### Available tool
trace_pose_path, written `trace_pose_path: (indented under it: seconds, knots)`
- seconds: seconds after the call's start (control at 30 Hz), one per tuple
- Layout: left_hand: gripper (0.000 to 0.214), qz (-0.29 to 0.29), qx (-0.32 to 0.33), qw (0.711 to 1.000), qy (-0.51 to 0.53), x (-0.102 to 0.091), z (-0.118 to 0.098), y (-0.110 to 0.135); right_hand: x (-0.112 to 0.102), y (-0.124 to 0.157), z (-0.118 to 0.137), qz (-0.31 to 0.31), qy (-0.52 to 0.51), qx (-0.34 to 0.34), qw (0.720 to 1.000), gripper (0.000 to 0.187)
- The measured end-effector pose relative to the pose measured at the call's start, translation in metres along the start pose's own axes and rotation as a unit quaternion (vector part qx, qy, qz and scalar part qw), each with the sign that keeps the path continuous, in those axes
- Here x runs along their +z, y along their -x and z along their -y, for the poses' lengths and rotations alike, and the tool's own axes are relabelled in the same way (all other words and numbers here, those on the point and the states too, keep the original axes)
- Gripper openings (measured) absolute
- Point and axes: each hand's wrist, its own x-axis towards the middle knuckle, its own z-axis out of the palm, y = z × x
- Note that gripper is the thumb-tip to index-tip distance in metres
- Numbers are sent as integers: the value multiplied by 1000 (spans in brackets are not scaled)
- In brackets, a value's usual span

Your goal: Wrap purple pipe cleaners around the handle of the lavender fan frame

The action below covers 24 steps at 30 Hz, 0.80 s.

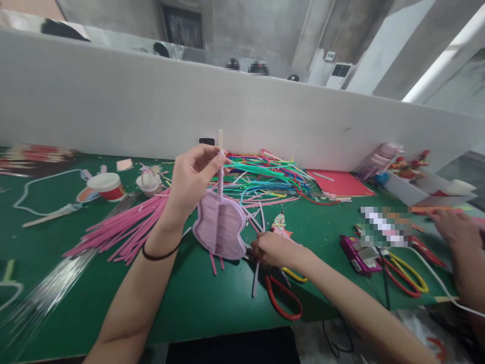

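Observation:
My left hand [193,177] pinches the thin neck of a pink guitar-shaped piece [220,225] made of pipe cleaners and holds it upright above the green table [189,303]. A pale stick pokes up from the neck above my fingers. My right hand [275,248] is closed low on the table beside the guitar's lower right edge, fingers curled around something small I cannot make out. A pale pink pipe cleaner [257,268] trails down from under that hand.
A pile of pink pipe cleaners [125,227] lies left, a multicoloured pile [265,177] behind. Paper cups [108,186] stand far left. Red-handled scissors [282,298] and yellow-handled scissors [405,273] lie right. Another person's hand [454,230] works at the far right. A white partition [242,116] walls the back.

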Motion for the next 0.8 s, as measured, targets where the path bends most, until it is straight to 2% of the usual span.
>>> trace_pose_path:
  seconds: [0.23, 0.33, 0.5, 0.57, 0.67, 0.73, 0.8]
  knots:
    - [15, -31, 17, 999, -5, -8, 3, -4, 20, 2, -5, -68, -5, -43, 997, 14]
    - [18, -53, 32, 998, -22, -17, 2, -8, 28, -1, -10, -85, 11, -71, 994, 17]
    - [15, -89, 39, 994, -53, -38, 5, -17, 27, -1, -15, -74, 76, -119, 987, 17]
    - [16, -95, 34, 992, -69, -42, 8, -19, 25, -2, -12, -91, 105, -149, 979, 16]
    - [17, -95, 34, 992, -72, -40, 12, -19, 13, -3, 0, -179, 107, -200, 957, 17]
    - [16, -95, 38, 993, -67, -35, 12, -18, -4, -1, 13, -291, 59, -215, 931, 15]
    - [15, -102, 45, 992, -63, -31, 10, -16, -29, 5, 26, -440, -21, -211, 873, 18]
